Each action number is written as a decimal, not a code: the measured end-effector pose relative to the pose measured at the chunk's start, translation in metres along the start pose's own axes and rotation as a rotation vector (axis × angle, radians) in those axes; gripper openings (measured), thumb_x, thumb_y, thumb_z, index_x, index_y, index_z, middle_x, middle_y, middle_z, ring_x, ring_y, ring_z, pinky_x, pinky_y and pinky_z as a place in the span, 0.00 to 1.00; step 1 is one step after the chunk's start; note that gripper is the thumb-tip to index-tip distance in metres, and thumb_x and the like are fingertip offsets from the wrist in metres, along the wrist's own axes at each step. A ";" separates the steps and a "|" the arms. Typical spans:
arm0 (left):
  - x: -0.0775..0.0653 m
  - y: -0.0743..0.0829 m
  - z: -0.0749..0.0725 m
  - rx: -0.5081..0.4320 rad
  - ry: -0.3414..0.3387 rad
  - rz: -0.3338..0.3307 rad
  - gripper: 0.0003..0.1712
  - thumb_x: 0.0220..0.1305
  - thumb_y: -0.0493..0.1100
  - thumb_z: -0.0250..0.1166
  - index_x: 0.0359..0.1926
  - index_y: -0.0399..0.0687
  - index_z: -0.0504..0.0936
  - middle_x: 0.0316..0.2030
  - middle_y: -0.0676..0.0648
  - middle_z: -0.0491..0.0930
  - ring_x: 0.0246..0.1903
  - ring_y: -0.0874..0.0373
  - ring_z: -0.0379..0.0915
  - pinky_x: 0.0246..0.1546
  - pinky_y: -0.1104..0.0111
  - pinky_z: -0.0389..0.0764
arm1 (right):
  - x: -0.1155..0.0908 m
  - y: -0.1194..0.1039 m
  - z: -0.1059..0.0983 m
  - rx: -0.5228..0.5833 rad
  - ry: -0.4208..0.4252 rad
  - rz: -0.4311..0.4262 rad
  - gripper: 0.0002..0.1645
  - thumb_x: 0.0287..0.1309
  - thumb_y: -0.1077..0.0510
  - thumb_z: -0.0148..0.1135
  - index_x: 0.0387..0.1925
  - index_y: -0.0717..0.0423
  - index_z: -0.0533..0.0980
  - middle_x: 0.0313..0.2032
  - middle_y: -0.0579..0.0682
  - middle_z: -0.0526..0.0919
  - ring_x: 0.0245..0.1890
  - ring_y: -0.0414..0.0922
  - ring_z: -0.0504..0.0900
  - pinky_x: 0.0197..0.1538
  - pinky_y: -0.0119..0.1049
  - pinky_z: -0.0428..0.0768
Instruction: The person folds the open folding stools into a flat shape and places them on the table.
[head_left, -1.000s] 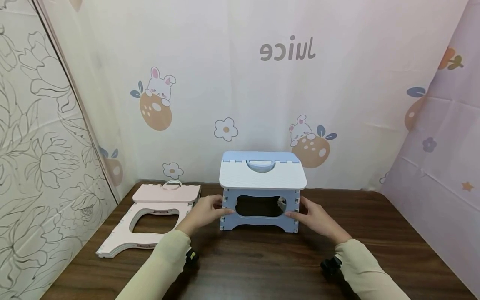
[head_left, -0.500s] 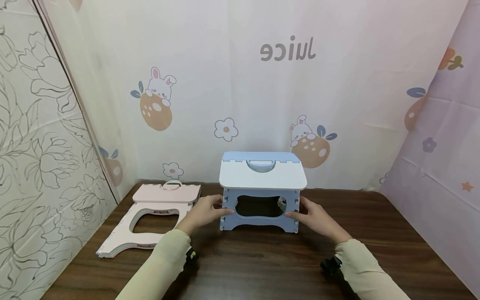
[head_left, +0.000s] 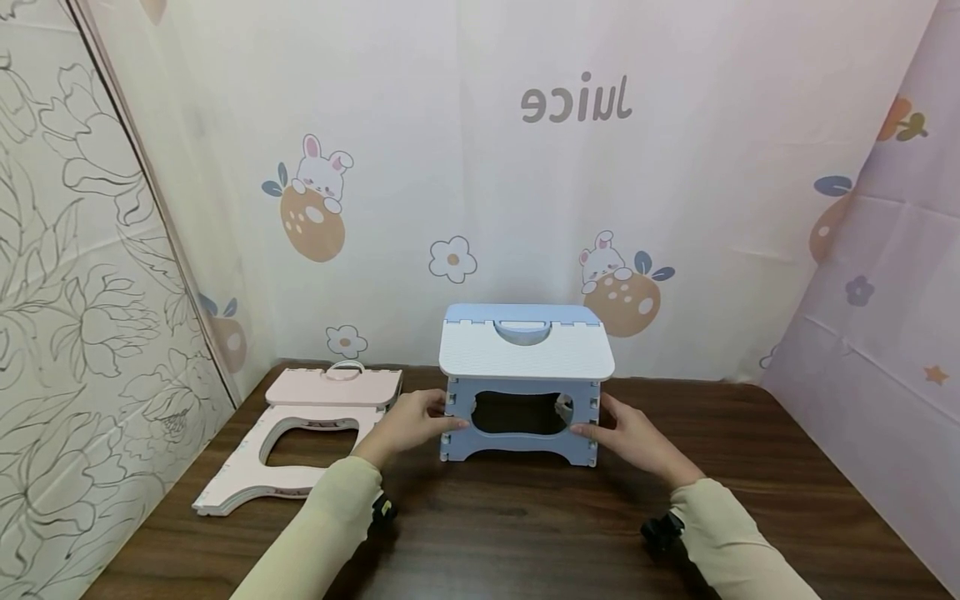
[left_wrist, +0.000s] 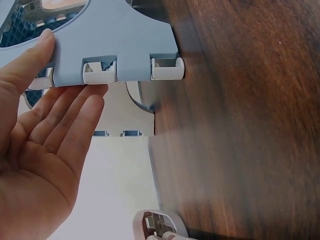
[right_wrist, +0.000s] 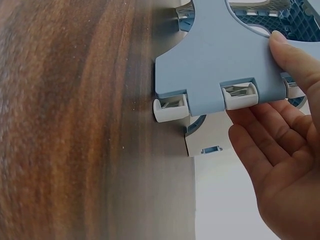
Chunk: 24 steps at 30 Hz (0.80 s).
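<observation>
A blue and white folding step stool [head_left: 525, 350] stands unfolded on the table, its white seat flap toward me and a blue handle set in the middle of the top. My left hand [head_left: 408, 423] grips its left side, thumb on the blue front panel [left_wrist: 115, 35] and fingers behind the hinged edge. At the right side my right hand [head_left: 633, 437] pinches the matching edge, thumb on the front near the oval opening. In the right wrist view the fingers lie behind the white hinge pieces [right_wrist: 241, 96].
A pink folded stool [head_left: 333, 388] lies flat on the dark wooden table [head_left: 510, 533], left of my left hand. A printed curtain [head_left: 480, 167] hangs right behind the table's back edge, with another patterned sheet [head_left: 82, 292] along the left.
</observation>
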<state>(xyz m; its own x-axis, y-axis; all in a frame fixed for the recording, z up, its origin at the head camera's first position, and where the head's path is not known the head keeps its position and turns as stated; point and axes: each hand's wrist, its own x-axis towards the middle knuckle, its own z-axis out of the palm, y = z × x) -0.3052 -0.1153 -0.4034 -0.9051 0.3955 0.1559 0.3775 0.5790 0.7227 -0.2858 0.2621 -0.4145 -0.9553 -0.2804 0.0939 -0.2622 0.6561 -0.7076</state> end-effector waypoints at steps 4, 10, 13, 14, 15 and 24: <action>0.001 -0.001 -0.001 -0.001 -0.015 0.000 0.24 0.61 0.57 0.72 0.49 0.45 0.83 0.41 0.51 0.84 0.36 0.61 0.80 0.39 0.61 0.82 | 0.000 0.000 0.000 0.000 0.001 -0.003 0.55 0.64 0.35 0.63 0.76 0.63 0.53 0.65 0.65 0.70 0.60 0.58 0.75 0.55 0.57 0.77; 0.000 0.000 -0.002 0.004 -0.026 -0.007 0.23 0.61 0.59 0.72 0.48 0.48 0.84 0.39 0.54 0.85 0.37 0.62 0.80 0.41 0.60 0.81 | 0.001 -0.001 0.001 0.016 -0.002 -0.008 0.52 0.64 0.36 0.63 0.75 0.62 0.56 0.62 0.63 0.74 0.56 0.54 0.79 0.52 0.54 0.79; 0.000 0.001 -0.003 0.006 -0.028 -0.006 0.24 0.61 0.59 0.71 0.48 0.48 0.84 0.39 0.54 0.85 0.37 0.62 0.80 0.42 0.59 0.81 | 0.001 -0.002 0.001 0.022 -0.006 -0.008 0.52 0.64 0.36 0.63 0.75 0.62 0.56 0.62 0.63 0.74 0.55 0.54 0.79 0.52 0.53 0.79; -0.001 0.001 -0.003 0.006 -0.029 -0.006 0.24 0.61 0.59 0.71 0.48 0.48 0.83 0.39 0.54 0.85 0.37 0.62 0.80 0.42 0.59 0.81 | 0.001 -0.002 0.000 0.024 -0.007 -0.008 0.52 0.64 0.36 0.63 0.75 0.62 0.56 0.62 0.62 0.74 0.55 0.54 0.79 0.52 0.53 0.79; 0.000 0.000 -0.004 0.004 -0.031 -0.005 0.24 0.61 0.59 0.71 0.49 0.48 0.83 0.40 0.54 0.85 0.37 0.62 0.80 0.42 0.59 0.81 | 0.001 -0.002 0.000 0.024 -0.008 -0.007 0.52 0.64 0.36 0.63 0.75 0.62 0.56 0.62 0.62 0.74 0.55 0.54 0.79 0.52 0.53 0.79; 0.001 0.000 -0.005 -0.005 -0.050 0.003 0.23 0.61 0.59 0.71 0.47 0.48 0.83 0.38 0.54 0.84 0.36 0.62 0.80 0.40 0.60 0.81 | 0.001 -0.002 0.000 0.023 -0.011 -0.007 0.50 0.64 0.35 0.63 0.74 0.61 0.58 0.60 0.60 0.76 0.54 0.52 0.80 0.52 0.54 0.79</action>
<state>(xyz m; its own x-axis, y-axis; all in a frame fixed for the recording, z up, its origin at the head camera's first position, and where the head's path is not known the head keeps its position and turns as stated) -0.3073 -0.1183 -0.4001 -0.8931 0.4323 0.1244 0.3789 0.5740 0.7259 -0.2860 0.2607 -0.4128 -0.9518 -0.2930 0.0911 -0.2656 0.6381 -0.7227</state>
